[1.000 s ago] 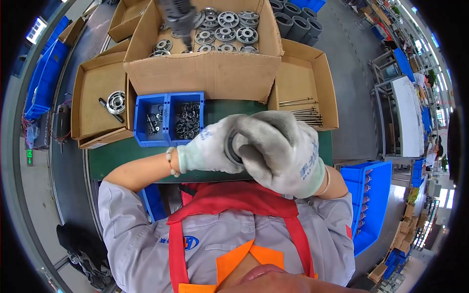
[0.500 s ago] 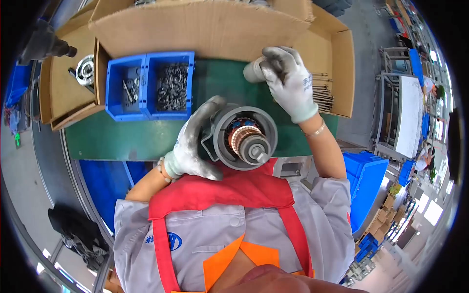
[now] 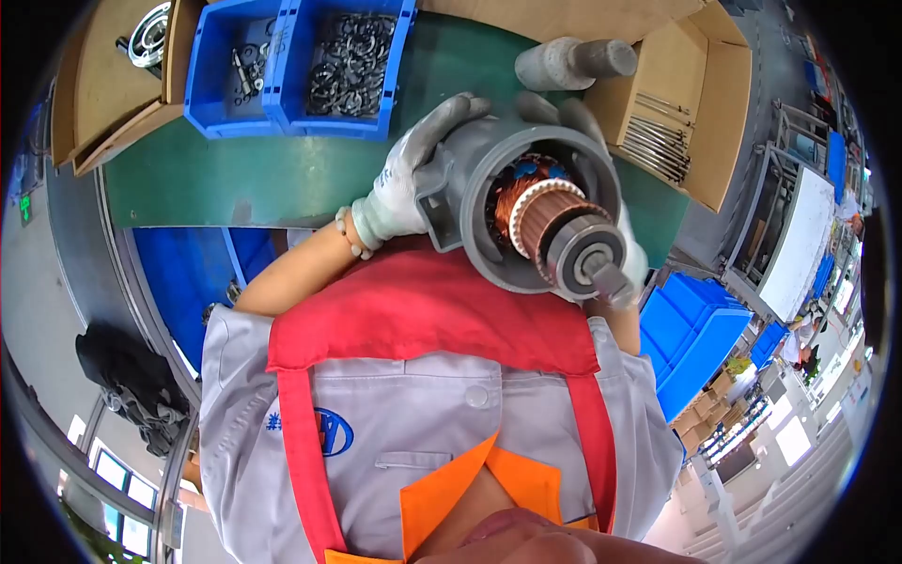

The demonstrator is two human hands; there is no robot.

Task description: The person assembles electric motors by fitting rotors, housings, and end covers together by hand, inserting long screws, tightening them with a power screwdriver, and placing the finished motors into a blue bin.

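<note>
A grey motor housing (image 3: pixel 489 188) is held up in front of my chest, its open end tilted toward me and to the right. Inside it sits an armature (image 3: pixel 554 221) with copper windings, a copper commutator, and a bearing on its shaft end. My gloved left hand (image 3: pixel 418 169) wraps the housing's left side, beside a bracket. My gloved right hand (image 3: pixel 631 254) grips its right side, mostly hidden behind it, with fingertips showing over the top. A grey cylindrical metal tool (image 3: pixel 554 66) with a darker, narrower end rests on the green bench beyond the housing.
Two blue bins (image 3: pixel 343 122) of small metal parts sit on the green bench (image 3: pixel 235 188). A cardboard box (image 3: pixel 714 122) with long thin rods is at the right, another box (image 3: pixel 113 75) at the left. A blue crate (image 3: pixel 691 329) stands by my right side.
My right hand has let go of the cylindrical tool, now on the bench, and taken hold of the housing. The housing has been raised closer and moved right.
</note>
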